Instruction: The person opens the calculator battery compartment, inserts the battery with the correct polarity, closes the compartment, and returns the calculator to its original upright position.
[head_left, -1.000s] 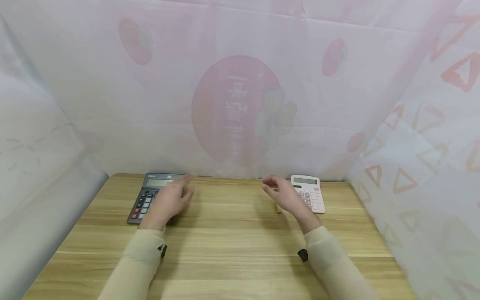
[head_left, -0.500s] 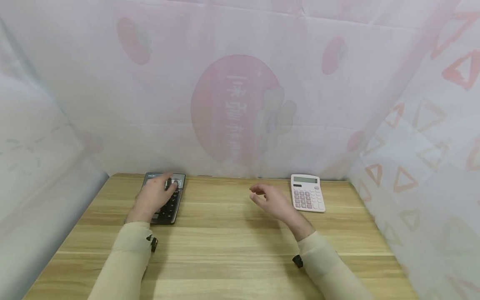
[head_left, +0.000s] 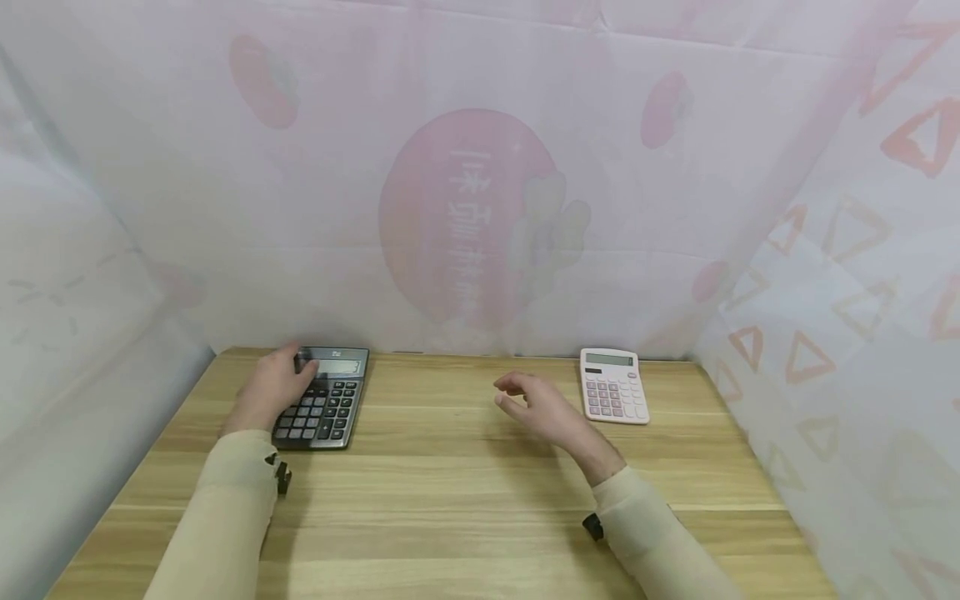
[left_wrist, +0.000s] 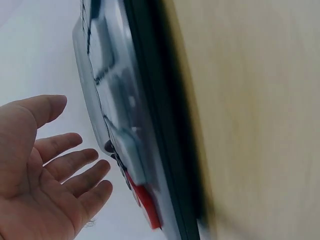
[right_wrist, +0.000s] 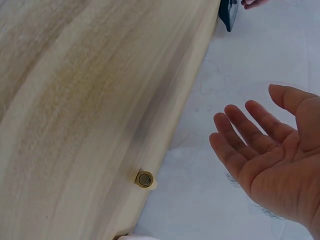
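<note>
A dark grey desk calculator point(head_left: 333, 408) lies at the table's back left. My left hand point(head_left: 272, 382) is over its left side with loosely bent fingers, and the wrist view shows the palm point(left_wrist: 35, 200) holding nothing. To the right of the table's middle, my right hand point(head_left: 546, 410) hovers with relaxed fingers and an empty palm. A small gold cylinder point(right_wrist: 145, 179), its round end facing the camera, is on the table in the right wrist view; the head view does not show it. Beyond the right hand lies a white-and-pink calculator point(head_left: 615, 387).
The wooden table point(head_left: 442, 500) ends at the back against a white hanging cloth point(head_left: 322, 208) with pink prints. Similar cloth with orange triangles point(head_left: 806, 358) hangs along the right side, and a pale sheet point(head_left: 75, 333) along the left.
My left hand has moved left across the dark calculator, uncovering its right side. My right hand has drifted left and slightly toward me, away from the white-and-pink calculator.
</note>
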